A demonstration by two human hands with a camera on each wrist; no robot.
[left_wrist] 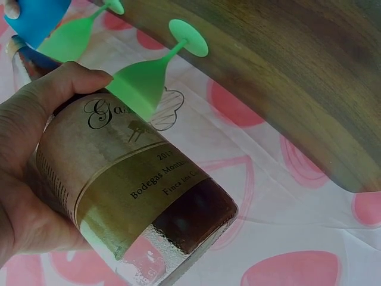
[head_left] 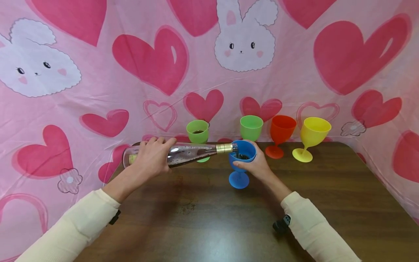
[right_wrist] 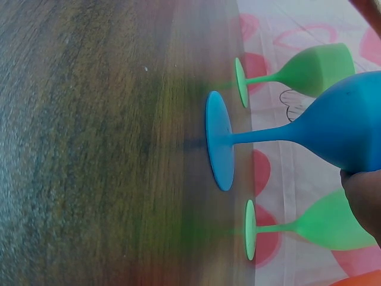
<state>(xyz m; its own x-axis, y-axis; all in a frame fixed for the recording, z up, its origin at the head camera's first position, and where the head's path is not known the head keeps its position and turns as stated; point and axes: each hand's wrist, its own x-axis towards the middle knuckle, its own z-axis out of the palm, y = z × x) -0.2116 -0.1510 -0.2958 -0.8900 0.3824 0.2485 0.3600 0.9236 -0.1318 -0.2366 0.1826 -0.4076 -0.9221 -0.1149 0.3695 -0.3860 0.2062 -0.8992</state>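
Observation:
My left hand (head_left: 152,155) grips a glass wine bottle (head_left: 190,153) round its body, tilted almost level with the neck to the right. Its gold-collared mouth meets the rim of a blue goblet (head_left: 238,180), which has dark liquid in the bowl. Around that bowl curls my right hand (head_left: 258,165), thumb at the near side. In the left wrist view the bottle's label (left_wrist: 119,155) faces the camera, and dark wine shows inside. Whether the blue goblet's foot touches the table is hard to tell.
Behind the bottle stands a light green goblet (head_left: 198,136) with dark liquid inside. Another green goblet (head_left: 251,127), a red goblet (head_left: 282,133) and a yellow goblet (head_left: 312,135) line the back of the wooden table (head_left: 209,233). A pink heart-print cloth (head_left: 108,91) hangs behind.

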